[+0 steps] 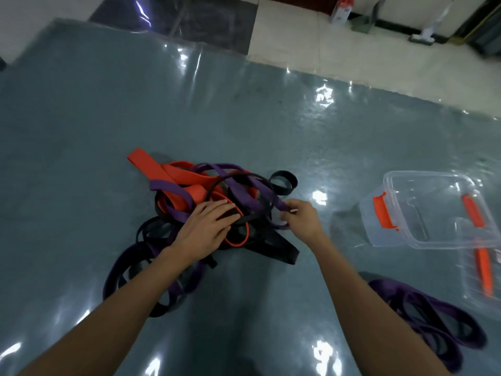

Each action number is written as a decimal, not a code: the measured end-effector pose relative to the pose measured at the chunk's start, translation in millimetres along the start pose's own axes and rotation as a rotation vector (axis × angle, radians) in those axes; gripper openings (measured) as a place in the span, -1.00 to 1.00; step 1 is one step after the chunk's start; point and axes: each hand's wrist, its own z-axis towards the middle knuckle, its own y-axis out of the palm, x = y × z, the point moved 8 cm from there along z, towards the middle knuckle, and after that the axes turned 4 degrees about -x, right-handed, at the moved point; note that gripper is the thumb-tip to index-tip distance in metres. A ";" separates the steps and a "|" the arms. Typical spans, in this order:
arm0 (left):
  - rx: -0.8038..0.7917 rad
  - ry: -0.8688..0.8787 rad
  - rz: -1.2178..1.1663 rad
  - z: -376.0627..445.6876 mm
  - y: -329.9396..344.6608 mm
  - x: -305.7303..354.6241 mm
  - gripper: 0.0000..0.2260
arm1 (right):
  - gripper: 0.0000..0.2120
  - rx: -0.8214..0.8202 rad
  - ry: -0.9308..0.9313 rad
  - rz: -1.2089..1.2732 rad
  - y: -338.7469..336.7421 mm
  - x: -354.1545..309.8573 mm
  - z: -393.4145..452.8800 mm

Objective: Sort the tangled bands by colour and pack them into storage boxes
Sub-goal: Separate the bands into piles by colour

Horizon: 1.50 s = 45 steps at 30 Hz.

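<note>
1. A grey-blue table (89, 126) under a glossy clear sheet fills most of the frame; pale floor tiles show along the upper right.
2. The tangled pile of bands (206, 210) lies at the centre, sprawling from the upper left to the lower left of mid-frame, with orange, purple and black loops crossing one another.
3. A heap of purple bands (433, 321) lies apart at the lower right, its long axis running from upper left to lower right, just beside the right forearm.
4. A clear storage box (412, 234) with an orange latch stands at the right, open side up, well apart from the pile; a second clear piece with orange strips lies against it toward the right edge, too blurred to tell whether it is a lid or a box.
5. A wide orange band (146, 165) juts from the pile toward the upper left.
6. A purple band (238, 183) runs diagonally from the pile's top down to the right.
7. The left hand (208, 226) reaches in from the lower left, palm down, fingers straight and spread, resting flat on the pile.
8. The right hand (301, 221) comes from the lower right, fingers curled, pinching the lower end of that purple band.
9. A small black loop (283, 183) stands at the pile's upper right edge.
</note>
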 end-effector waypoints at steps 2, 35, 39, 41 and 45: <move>0.018 -0.014 -0.006 -7.1 -7.2 2.9 -0.70 | -0.74 0.077 -0.079 -0.064 -14.9 -18.2 -17.2; -0.081 -0.044 -0.235 35.8 -56.3 252.3 -0.79 | -0.80 0.529 -0.656 0.072 -231.6 3.0 -315.0; -0.027 -0.093 -0.098 14.9 -61.7 232.1 -0.87 | -0.79 0.524 -0.568 0.163 -235.1 42.9 -315.6; -0.009 -0.095 -0.035 2.0 -68.8 228.2 -0.85 | -0.79 0.488 -0.510 0.154 -226.3 57.1 -308.2; 0.005 -0.164 0.072 -14.4 -85.1 225.4 -0.86 | -0.80 0.379 -0.375 0.038 -193.5 79.7 -279.6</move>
